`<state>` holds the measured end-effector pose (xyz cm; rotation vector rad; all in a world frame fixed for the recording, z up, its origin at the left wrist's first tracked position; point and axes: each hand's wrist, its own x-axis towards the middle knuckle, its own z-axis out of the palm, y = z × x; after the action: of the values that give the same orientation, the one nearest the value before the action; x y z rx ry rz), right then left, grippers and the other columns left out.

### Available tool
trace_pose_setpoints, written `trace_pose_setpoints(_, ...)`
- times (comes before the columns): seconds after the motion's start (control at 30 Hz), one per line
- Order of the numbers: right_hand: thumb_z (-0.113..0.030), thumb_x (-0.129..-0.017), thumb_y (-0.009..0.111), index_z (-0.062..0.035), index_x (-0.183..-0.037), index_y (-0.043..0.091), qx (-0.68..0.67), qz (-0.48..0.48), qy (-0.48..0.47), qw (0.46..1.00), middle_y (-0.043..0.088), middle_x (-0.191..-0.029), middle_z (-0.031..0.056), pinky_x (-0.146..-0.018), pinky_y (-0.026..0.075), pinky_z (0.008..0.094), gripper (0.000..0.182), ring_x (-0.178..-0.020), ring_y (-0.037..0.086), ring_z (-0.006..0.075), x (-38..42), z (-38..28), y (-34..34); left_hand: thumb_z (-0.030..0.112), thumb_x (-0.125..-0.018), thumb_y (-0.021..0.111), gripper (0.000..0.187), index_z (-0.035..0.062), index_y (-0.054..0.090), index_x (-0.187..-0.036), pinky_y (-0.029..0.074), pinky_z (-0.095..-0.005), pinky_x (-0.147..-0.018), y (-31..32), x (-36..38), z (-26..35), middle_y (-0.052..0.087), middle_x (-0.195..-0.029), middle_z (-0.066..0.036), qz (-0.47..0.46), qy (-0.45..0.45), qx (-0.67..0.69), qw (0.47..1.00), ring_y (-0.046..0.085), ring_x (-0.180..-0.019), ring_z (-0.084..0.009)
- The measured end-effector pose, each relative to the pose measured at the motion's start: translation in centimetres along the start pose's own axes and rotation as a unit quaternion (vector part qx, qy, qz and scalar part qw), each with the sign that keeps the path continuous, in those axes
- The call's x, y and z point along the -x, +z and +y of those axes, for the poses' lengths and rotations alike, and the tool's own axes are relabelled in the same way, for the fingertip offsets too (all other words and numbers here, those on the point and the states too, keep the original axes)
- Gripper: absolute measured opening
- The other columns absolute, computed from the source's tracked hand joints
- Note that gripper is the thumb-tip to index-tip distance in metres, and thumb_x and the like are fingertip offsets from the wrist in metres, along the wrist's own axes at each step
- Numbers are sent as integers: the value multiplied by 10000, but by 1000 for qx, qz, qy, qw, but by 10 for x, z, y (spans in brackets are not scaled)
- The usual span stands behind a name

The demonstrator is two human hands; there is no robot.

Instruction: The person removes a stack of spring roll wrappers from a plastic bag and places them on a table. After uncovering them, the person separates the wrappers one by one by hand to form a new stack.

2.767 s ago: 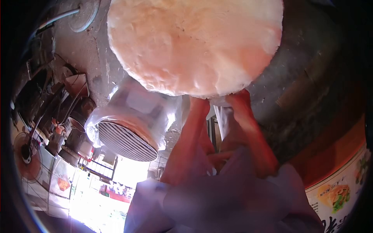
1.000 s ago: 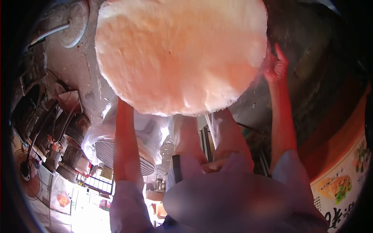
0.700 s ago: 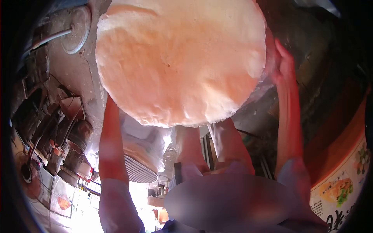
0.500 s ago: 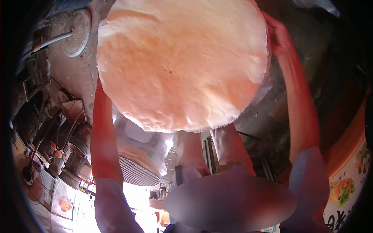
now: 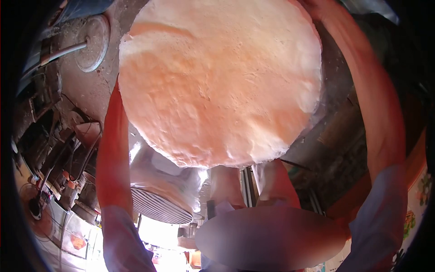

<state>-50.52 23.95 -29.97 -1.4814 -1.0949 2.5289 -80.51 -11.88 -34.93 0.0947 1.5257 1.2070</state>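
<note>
A large round pale sheet [image 5: 217, 86] with an uneven, wrinkled surface and a rough rim fills the upper middle of the head view. My left arm reaches up to its left edge, where the hand is hidden behind the sheet. At the upper right, my right hand [image 5: 312, 7] is against the rim, partly cut off by the top of the frame, with its fingers mostly hidden. Below the sheet, a shiny, clear plastic-like covering [image 5: 167, 172] lies over something I cannot make out.
A round flat disc [image 5: 93, 43] with a metal rod [image 5: 68, 51] is at the upper left. Dark cluttered items [image 5: 68, 154] stand along the left side. A ridged grey surface [image 5: 161, 206] shows below the plastic. A blurred oval covers the lower middle.
The sheet has shifted slightly right and down in view. My right hand has moved up along the rim, and the right forearm has swung outward. My left forearm is slightly farther left.
</note>
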Motion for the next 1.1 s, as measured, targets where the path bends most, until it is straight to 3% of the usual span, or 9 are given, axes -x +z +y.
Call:
trace_pose_setpoints(0.1, -86, -878, 602, 40, -1100, 588, 7, 38, -116, 993, 643, -1082, 156, -899, 502, 346, 255, -1008, 618, 242, -5, -5, 7, 177, -955, 526, 251, 74, 585, -1176, 515, -390, -885, -1, -9, 10, 628, -1113, -116, -6, -1, -6, 1000, 616, -1004, -255)
trace_pose_setpoints(0.2, -67, -873, 602, 36, -1117, 588, 26, -19, -111, 993, 641, -1059, 144, -886, 506, 351, 266, -1008, 611, 238, 3, -5, 17, 168, -956, 527, 239, 73, 591, -1165, 523, -382, -874, -3, -15, 18, 635, -1097, -114, -10, 1, -11, 1000, 625, -988, -250)
trace_pose_setpoints(0.3, -47, -868, 602, 22, -1172, 586, 121, 89, -100, 984, 639, -1048, 133, -855, 513, 325, 311, -974, 616, 218, 18, -11, 44, 159, -957, 529, 227, 71, 596, -1155, 532, -373, -862, -2, -19, 20, 642, -1082, -112, 11, 21, -10, 1000, 634, -972, -246)
trace_pose_setpoints(0.4, -42, -848, 638, 3, -1235, 572, 149, 0, -283, 947, 638, -1073, 121, -847, 511, 290, 395, -969, 618, 185, 58, -8, 55, 116, -942, 556, 177, 70, 606, -1106, 536, -336, -797, -16, -4, 7, 646, -1019, -90, 105, 126, 13, 986, 640, -900, -216)
trace_pose_setpoints(0.53, -23, -807, 684, 2, -1250, 570, 237, 114, -364, 893, 632, -1069, 98, -826, 506, 264, 458, -953, 617, 162, 92, 6, 24, -54, -854, 652, 225, 77, 603, -1030, 498, -248, -650, -37, 51, -2, 627, -901, -23, 173, 255, 69, 949, 623, -767, -135)
trace_pose_setpoints(0.63, -44, -784, 711, 10, -1204, 589, 188, 167, -393, 884, 633, -1067, 105, -811, 507, 267, 441, -928, 611, 160, 107, 37, 5, 63, -920, 614, 183, 68, 577, -1099, 494, -278, -673, -25, 87, -9, 643, -994, -44, 283, 256, -37, 924, 627, -886, -161)
trace_pose_setpoints(0.73, -412, -911, 637, -14, -1182, 633, 223, 217, -353, 883, 663, -1099, 59, -873, 479, 311, 482, -975, 605, 141, 118, 100, -43, 210, -981, 537, 303, 44, 524, -1233, 519, -351, -773, -53, 96, -55, 619, -1151, -81, 117, 77, 78, 987, 590, -1070, -207)
trace_pose_setpoints(0.8, -433, -907, 644, -14, -1181, 632, 84, 190, -160, 965, 662, -1093, 44, -877, 466, 294, 500, -989, 588, 111, 145, 146, -23, 298, -1003, 463, 431, 22, 466, -1333, 508, -417, -897, -23, 110, -76, 561, -1285, -107, 148, -12, 1, 989, 516, -1214, -249)
trace_pose_setpoints(1.1, -335, -909, 664, -18, -1171, 632, -79, 188, -97, 974, 661, -1037, 28, -832, 478, 305, 413, -931, 603, 116, 236, 223, 23, 200, -984, 464, 420, -3, 455, -1351, 495, -428, -960, 9, 142, -76, 534, -1322, -126, 87, 68, -59, 992, 569, -1154, -276)
